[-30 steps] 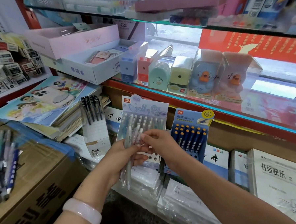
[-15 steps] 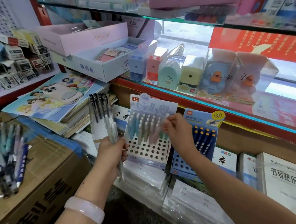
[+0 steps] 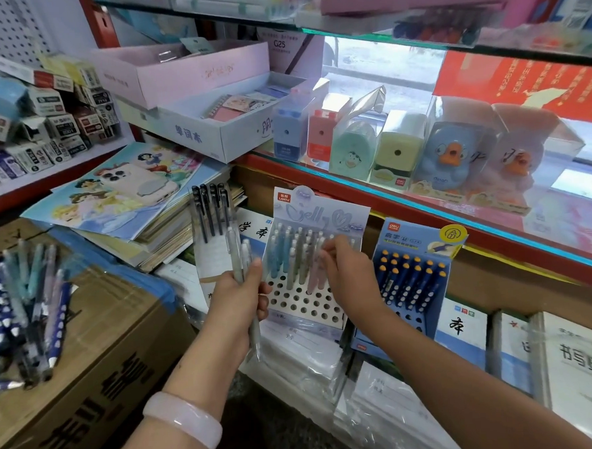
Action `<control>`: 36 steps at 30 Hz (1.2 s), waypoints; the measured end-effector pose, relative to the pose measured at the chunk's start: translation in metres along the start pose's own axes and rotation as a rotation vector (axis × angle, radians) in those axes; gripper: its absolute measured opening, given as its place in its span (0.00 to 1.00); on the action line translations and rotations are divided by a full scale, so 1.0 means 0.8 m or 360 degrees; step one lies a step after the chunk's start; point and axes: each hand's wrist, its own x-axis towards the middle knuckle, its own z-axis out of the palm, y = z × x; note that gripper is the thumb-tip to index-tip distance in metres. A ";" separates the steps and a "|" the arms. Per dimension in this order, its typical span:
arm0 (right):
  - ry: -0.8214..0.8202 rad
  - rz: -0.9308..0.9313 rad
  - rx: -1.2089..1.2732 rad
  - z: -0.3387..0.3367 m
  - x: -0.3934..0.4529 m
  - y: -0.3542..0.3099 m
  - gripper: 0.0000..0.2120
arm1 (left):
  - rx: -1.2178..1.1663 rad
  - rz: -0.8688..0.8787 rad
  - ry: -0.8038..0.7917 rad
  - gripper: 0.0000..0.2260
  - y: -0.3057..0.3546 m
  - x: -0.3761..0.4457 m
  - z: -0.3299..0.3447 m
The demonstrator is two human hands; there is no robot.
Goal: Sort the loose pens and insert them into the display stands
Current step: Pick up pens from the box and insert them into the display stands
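Since the moment before, the right hand point(image 3: 345, 273) has dropped from the top edge of the pastel stand point(image 3: 311, 275) to its rows of pens, while the left hand point(image 3: 238, 296) has stayed put beside the stand with its small bundle. That bundle is two or three pale loose pens point(image 3: 236, 258), upright, caps up, tips poking out below the fist; the left fingers are curled tight round their barrels. Right-hand fingertips point(image 3: 327, 253) are drawn together at the top of a pinkish pen point(image 3: 313, 275) standing in the stand's holes, apparently pinching its cap end, though motion blur hides the exact contact. Several front holes remain unfilled. Pens like these should be light, stiff and smooth plastic, likely a bit slippery, so a pinch near the upper barrel probably steers the tip into a hole best; the cardboard stand looks flimsy and may tip if pressed hard. More loose pens point(image 3: 24, 307) lie heaped on the cardboard box point(image 3: 106, 354) to the left, and a blue stand point(image 3: 414, 280) with dark pens sits just beside the pastel one.
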 end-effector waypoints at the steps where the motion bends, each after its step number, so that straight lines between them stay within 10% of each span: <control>1: -0.0015 -0.0017 -0.0036 0.001 0.000 0.000 0.06 | -0.0004 -0.0002 -0.0002 0.09 0.000 0.000 0.000; 14: -0.0198 0.0211 -0.0150 0.005 -0.002 0.001 0.08 | -0.0065 0.0055 -0.0173 0.13 0.001 -0.004 -0.003; 26: -0.0665 0.0649 0.1253 -0.018 -0.007 -0.066 0.07 | -0.0061 -0.0012 -0.0405 0.09 -0.005 -0.010 0.001; 36: 0.0187 0.0289 0.0857 -0.061 0.011 -0.014 0.05 | 0.0073 0.0060 -0.0007 0.07 -0.008 -0.008 -0.010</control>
